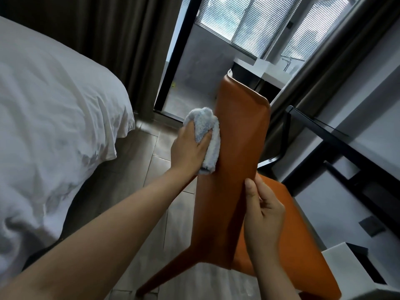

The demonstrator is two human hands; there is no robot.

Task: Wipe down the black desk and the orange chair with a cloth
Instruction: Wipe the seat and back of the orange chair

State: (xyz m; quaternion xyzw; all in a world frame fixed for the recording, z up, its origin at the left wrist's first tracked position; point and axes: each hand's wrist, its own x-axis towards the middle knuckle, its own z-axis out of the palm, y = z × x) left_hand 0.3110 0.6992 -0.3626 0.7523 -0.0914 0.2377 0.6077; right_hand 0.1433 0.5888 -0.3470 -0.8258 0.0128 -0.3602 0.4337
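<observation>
We see the left hand [190,148] reaching forward with a pale blue fluffy cloth [208,135] bunched in its palm, its fingers [204,140] curled into the fabric and clamped on it. It presses the wad against the left edge of the backrest of the orange smooth-skinned chair [238,152], about halfway up. Lower down, the right hand [266,215] grips the backrest's right edge. Its thumb lies flat along the rear face, and its fingers wrap round to the front, closed on the chair, just above the seat. The chair stands on the wood-plank floor [134,169], between the white rumpled bed [54,105] on our left and the black-framed worktop [368,191] on our right, with its seat pointing towards the worktop. Dark brown curtains [121,40] hang beyond the bed.
</observation>
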